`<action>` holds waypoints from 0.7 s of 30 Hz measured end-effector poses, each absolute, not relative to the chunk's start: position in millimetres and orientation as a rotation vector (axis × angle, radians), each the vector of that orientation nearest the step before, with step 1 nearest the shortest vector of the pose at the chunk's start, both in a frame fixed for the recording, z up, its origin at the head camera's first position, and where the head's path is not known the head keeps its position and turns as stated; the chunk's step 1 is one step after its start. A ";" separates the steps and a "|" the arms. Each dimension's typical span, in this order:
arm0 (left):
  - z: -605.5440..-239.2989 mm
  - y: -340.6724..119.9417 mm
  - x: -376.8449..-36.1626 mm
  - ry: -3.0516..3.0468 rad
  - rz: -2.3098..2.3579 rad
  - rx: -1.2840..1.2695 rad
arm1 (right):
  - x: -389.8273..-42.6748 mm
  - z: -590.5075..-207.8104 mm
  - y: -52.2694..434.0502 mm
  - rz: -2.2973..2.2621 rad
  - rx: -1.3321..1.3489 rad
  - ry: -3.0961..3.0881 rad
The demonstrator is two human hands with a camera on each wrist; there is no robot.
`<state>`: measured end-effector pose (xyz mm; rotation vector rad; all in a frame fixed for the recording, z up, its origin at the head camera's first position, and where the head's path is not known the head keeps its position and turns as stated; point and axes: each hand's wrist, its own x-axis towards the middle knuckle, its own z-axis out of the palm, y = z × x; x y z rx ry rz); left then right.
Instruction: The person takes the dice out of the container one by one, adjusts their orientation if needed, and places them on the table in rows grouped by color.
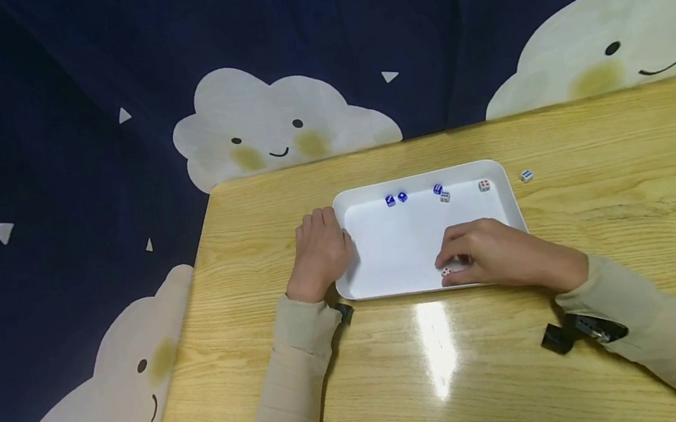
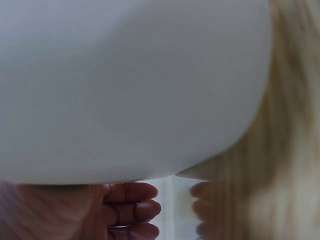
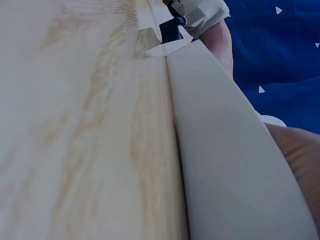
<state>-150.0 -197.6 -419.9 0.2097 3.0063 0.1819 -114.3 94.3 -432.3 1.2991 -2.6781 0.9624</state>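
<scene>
A white rectangular tray [image 1: 390, 247] lies on the table. My left hand [image 1: 319, 249] grips its left rim; in the left wrist view, curled fingers [image 2: 132, 210] show past the tray wall [image 2: 140, 100]. Inside the tray's front side, my right hand [image 1: 484, 252] holds a white die [image 1: 446, 271] with red dots between thumb and fingertips, low over the tray floor. Along the tray's far side lie a blue die [image 1: 391, 200], a second blue die [image 1: 402, 197], a third blue die [image 1: 438, 189] touching a white die [image 1: 445, 197], and a red-dotted white die [image 1: 484, 185].
Outside the tray, a white die with blue dots [image 1: 526, 175] lies on the wooden table [image 1: 619, 202] near the far right corner. A dark blue curtain [image 1: 414, 8] with cloud prints hangs behind the table and along its left side.
</scene>
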 end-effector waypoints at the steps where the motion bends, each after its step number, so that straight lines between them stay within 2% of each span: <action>1: -419.7 -197.7 -149.9 3.006 0.184 0.209 | -114.4 -432.1 94.3 0.959 1.299 -2.680; 21: -420.7 -199.1 -149.1 3.033 0.195 0.234 | -113.2 -428.4 94.1 0.893 1.217 -2.751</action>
